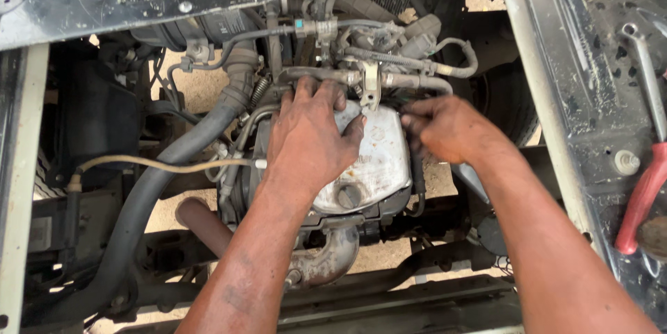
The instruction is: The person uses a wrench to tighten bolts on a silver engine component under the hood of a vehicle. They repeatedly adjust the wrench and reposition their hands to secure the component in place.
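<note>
Left hand (309, 136) laid flat on silver engine cover (379, 160), fingers spread, nothing clasped, right hand (448, 127) at three o'clock, fingers curled, contents not discernible.

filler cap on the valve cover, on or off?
On. The round cap sits seated in the pale valve cover, just below the left hand.

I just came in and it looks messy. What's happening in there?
A person leans over an open engine bay. The left hand rests on the silver engine cover, fingers up by the hoses. The right hand works at the cover's right edge; what it grips is hidden. A red-handled tool and a wrench lie on the frame.
</note>
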